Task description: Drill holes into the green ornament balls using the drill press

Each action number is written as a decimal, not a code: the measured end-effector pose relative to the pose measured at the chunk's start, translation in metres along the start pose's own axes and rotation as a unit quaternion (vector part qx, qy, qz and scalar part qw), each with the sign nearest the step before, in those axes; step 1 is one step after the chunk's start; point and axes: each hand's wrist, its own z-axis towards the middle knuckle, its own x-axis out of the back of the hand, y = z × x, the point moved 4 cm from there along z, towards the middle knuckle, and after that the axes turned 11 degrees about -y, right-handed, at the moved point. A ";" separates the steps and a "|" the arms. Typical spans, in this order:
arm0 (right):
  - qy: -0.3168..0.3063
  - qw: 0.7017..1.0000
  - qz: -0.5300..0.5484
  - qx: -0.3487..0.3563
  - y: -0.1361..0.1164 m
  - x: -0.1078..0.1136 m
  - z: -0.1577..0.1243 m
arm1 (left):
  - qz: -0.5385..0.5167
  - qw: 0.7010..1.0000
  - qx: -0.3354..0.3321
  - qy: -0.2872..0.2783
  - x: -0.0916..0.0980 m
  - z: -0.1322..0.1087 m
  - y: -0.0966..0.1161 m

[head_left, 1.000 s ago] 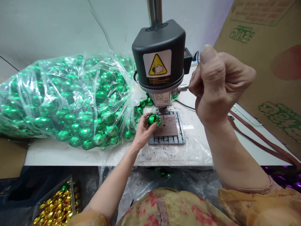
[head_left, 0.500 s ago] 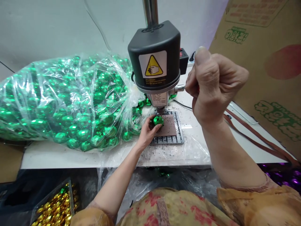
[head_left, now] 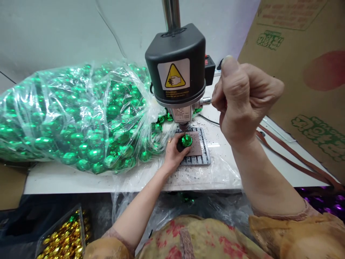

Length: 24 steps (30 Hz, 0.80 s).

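Between its thumb and fingers, my left hand [head_left: 174, 153] grips a shiny green faceted ball [head_left: 187, 140] on the brown pad [head_left: 197, 145] of the machine's base. Directly over the ball stands a small drill press [head_left: 176, 68] with a black housing and a yellow warning label. Its thin bit reaches down to the top of the ball; whether it has gone in I cannot tell. My right hand [head_left: 239, 97] is closed in a fist around the feed handle [head_left: 206, 101] at the press's right side, and hides most of it.
A clear bag [head_left: 72, 118] of green balls fills the left of the white table [head_left: 81, 183]. Dark shavings lie around the slotted base [head_left: 206, 154]. A cardboard box [head_left: 304, 79] and a brown strap [head_left: 293, 154] are at right. Below left is a bin of gold balls [head_left: 63, 237].
My left hand has shifted the green ball slightly to the right, under the drill bit. My right hand stays at the handle, almost unmoved.
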 end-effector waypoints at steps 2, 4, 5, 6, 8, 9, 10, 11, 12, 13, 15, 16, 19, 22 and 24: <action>0.009 1.000 0.014 0.024 -0.001 0.001 -0.003 | -0.003 1.000 0.007 0.002 -0.001 -0.001 0.000; 0.014 0.999 0.023 0.038 -0.002 0.001 -0.007 | -0.007 1.000 0.012 0.001 -0.001 -0.001 0.000; 0.015 0.999 0.019 0.040 -0.003 0.001 -0.010 | -0.008 1.000 0.012 0.000 -0.002 -0.001 0.000; 0.014 0.999 0.012 0.039 -0.002 0.002 -0.012 | -0.009 1.000 0.011 -0.001 -0.002 0.000 0.001; 0.011 0.999 -0.005 0.034 -0.002 0.002 -0.017 | -0.009 1.000 0.011 0.000 -0.002 0.000 0.001; 0.007 0.999 -0.007 0.036 -0.001 0.002 -0.019 | -0.009 1.000 0.011 0.001 -0.002 0.000 0.001; 0.006 0.999 -0.005 0.042 -0.001 0.002 -0.021 | -0.010 1.000 0.011 0.001 -0.002 0.000 0.001; 0.007 0.999 -0.001 0.051 0.000 0.002 -0.022 | -0.010 1.000 0.011 0.001 -0.002 0.000 0.001; 0.010 0.998 0.003 0.063 0.000 0.002 -0.023 | -0.011 1.000 0.011 0.000 -0.002 0.000 0.001; 0.016 0.997 0.006 0.072 0.001 0.002 -0.025 | -0.013 1.000 0.011 -0.002 -0.002 0.000 0.000; 0.031 0.996 -0.002 0.085 0.003 0.002 -0.027 | -0.017 1.000 0.013 -0.006 -0.002 0.000 0.000; 0.038 0.995 -0.009 0.088 0.004 0.002 -0.028 | -0.020 1.000 0.014 -0.008 -0.002 0.000 0.000; 0.051 0.993 -0.028 0.102 0.006 0.002 -0.031 | -0.024 1.000 0.014 -0.007 -0.002 0.000 0.000; 0.052 0.992 -0.035 0.112 0.008 0.003 -0.034 | -0.023 1.000 0.012 -0.003 -0.002 0.000 0.000; 0.041 0.991 -0.031 0.122 0.009 0.004 -0.036 | -0.023 1.000 0.014 -0.003 -0.002 0.000 0.000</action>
